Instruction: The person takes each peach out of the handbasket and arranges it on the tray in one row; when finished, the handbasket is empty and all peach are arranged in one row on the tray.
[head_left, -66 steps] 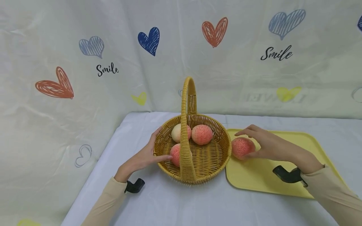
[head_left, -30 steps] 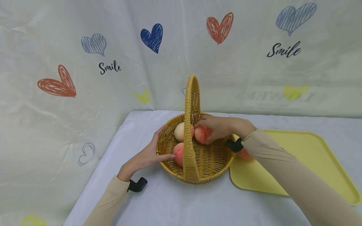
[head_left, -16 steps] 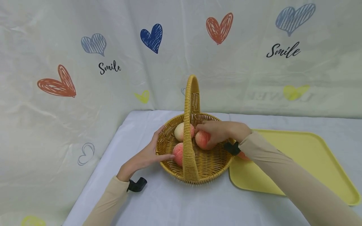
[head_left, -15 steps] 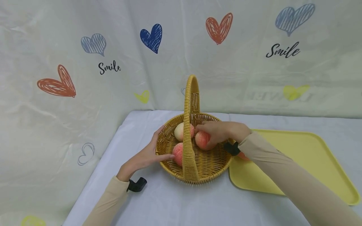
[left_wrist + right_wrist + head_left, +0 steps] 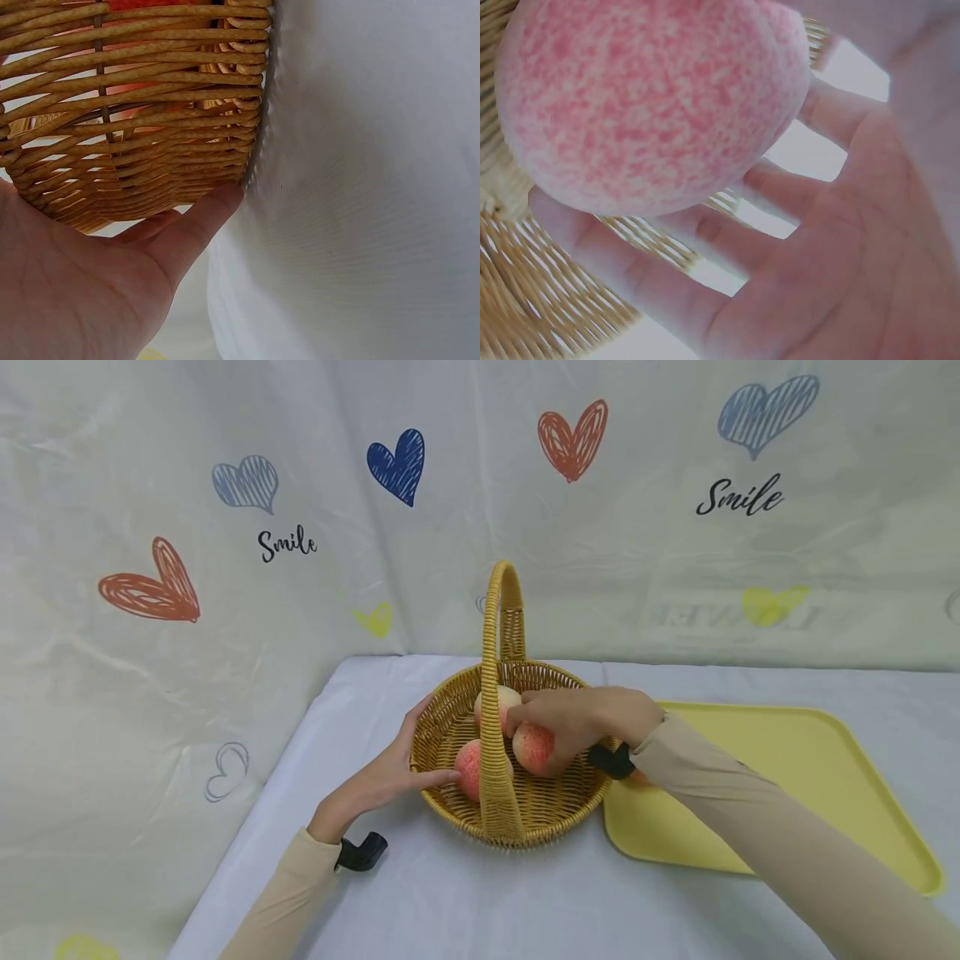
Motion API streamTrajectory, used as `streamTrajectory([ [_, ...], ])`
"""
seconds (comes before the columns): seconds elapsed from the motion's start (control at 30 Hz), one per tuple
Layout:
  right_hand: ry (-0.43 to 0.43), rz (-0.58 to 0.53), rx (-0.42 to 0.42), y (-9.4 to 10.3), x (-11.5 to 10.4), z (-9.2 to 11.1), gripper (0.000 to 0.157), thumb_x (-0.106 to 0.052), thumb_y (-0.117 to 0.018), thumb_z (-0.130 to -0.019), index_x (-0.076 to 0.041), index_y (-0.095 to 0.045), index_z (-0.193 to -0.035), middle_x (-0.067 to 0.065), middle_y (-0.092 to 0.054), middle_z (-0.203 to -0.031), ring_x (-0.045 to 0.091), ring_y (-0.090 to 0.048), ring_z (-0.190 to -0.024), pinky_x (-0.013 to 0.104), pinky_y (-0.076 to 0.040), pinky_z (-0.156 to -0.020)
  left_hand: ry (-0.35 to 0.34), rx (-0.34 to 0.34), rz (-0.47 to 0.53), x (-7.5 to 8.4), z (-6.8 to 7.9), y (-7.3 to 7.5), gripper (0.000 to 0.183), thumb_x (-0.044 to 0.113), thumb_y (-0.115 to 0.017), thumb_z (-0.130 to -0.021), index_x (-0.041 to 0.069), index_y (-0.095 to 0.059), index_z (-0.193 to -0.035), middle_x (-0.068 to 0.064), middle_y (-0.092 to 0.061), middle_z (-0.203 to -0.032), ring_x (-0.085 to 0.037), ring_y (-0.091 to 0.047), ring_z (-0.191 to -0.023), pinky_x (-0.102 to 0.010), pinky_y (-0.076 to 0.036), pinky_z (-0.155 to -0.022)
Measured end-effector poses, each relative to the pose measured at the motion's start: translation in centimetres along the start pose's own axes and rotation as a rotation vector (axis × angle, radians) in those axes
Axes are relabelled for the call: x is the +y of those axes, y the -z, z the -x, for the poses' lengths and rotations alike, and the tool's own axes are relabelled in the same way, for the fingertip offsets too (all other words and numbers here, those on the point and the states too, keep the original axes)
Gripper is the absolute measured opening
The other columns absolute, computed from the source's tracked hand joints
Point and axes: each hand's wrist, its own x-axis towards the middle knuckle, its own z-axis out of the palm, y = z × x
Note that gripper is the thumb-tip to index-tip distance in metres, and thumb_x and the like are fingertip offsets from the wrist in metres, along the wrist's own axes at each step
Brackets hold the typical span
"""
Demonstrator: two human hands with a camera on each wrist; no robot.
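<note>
A round wicker basket (image 5: pixel 551 814) with a tall arched handle stands on the table. My left hand (image 5: pixel 384 774) grips its left side, thumb over the rim; the left wrist view has the fingers along the woven outer wall (image 5: pixel 150 161). Inside the basket, my right hand (image 5: pixel 579 717) holds a pink peach (image 5: pixel 532 747), its fingers curled round it; the speckled peach (image 5: pixel 652 105) fills much of the right wrist view. Right at those fingertips lies a paler peach (image 5: pixel 506 698), partly behind the handle. Another pink peach (image 5: pixel 468 768) sits near my left thumb.
A yellow tray (image 5: pixel 787 768) lies to the right, against the basket. On its near-left part a peach (image 5: pixel 640 777) is mostly hidden by my right wrist. White cloth (image 5: pixel 540 902) covers the table, and a curtain printed with hearts (image 5: pixel 637 527) hangs behind.
My right hand has left the peach on the tray and taken hold of one in the basket, shifting it slightly nearer. The paler peach has moved right. My left hand stays on the basket.
</note>
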Motion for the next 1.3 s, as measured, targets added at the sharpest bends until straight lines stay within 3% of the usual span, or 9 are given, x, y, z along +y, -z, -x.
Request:
streamTrajectory([
  [0.27, 0.111, -0.026, 0.21, 2.7, -0.9, 6.0, 0.046, -0.02, -0.087, -0.086, -0.027, -0.066, -0.126, -0.005, -0.058, -0.122, 0.014, -0.06, -0.11, 0.041, -0.053, -0.095, -0.009, -0.003, 0.032, -0.1, -0.1, 0.0, 0.119, 0.041, -0.085, -0.087, 0.028, 0.001, -0.168, -0.004, -0.007, -0.173, -0.031, -0.02, -0.156, -0.056, -0.022, -0.124],
  [0.43, 0.065, 0.029, 0.312, 4.4, -0.1, 10.8, 0.054, -0.023, -0.091, -0.083, -0.032, -0.064, -0.13, -0.011, -0.056, -0.126, 0.01, -0.058, -0.112, 0.041, -0.054, -0.094, -0.007, -0.003, 0.04, 0.1, 0.0, 0.1, 0.119, 0.041, -0.085, -0.087, 0.027, 0.001, -0.168, -0.005, -0.007, -0.173, -0.033, -0.021, -0.156, -0.056, -0.023, -0.124],
  [0.57, 0.0, 0.1, 0.379, 4.3, 1.6, 14.3, 0.061, -0.03, -0.094, -0.08, -0.036, -0.062, -0.132, -0.016, -0.055, -0.128, 0.007, -0.057, -0.111, 0.034, -0.055, -0.09, 0.002, -0.007, 0.035, 0.2, 0.1, 0.0, 0.119, 0.042, -0.085, -0.087, 0.028, 0.002, -0.168, -0.004, -0.007, -0.173, -0.032, -0.019, -0.157, -0.057, -0.021, -0.124],
  [0.87, -0.041, 0.135, 0.519, 0.4, 7.5, 19.0, 0.071, -0.027, -0.1, -0.068, -0.039, -0.062, -0.127, -0.022, -0.056, -0.117, 0.0, -0.057, -0.1, 0.024, -0.054, -0.076, -0.004, -0.008, 0.021, 0.1, 0.1, 0.0, 0.119, 0.044, -0.084, -0.088, 0.027, 0.002, -0.168, -0.006, -0.008, -0.174, -0.033, -0.017, -0.158, -0.059, -0.019, -0.124],
  [1.1, -0.06, 0.059, 0.545, -3.7, 11.4, 20.3, 0.072, -0.019, -0.1, -0.067, -0.029, -0.064, -0.127, -0.02, -0.061, -0.12, -0.003, -0.054, -0.104, 0.022, -0.052, -0.075, -0.012, -0.005, 0.017, -0.2, -0.1, -0.1, 0.118, 0.042, -0.084, -0.088, 0.028, 0.002, -0.168, -0.007, -0.01, -0.173, -0.033, -0.019, -0.157, -0.06, -0.021, -0.124],
  [1.3, -0.039, -0.027, 0.532, -5.7, 13.3, 19.8, 0.069, -0.016, -0.098, -0.07, -0.025, -0.063, -0.128, -0.018, -0.061, -0.121, -0.001, -0.053, -0.099, 0.023, -0.047, -0.068, -0.01, -0.003, 0.008, -0.1, 0.0, 0.0, 0.119, 0.044, -0.084, -0.088, 0.027, 0.002, -0.168, -0.005, -0.008, -0.174, -0.033, -0.017, -0.158, -0.059, -0.019, -0.124],
])
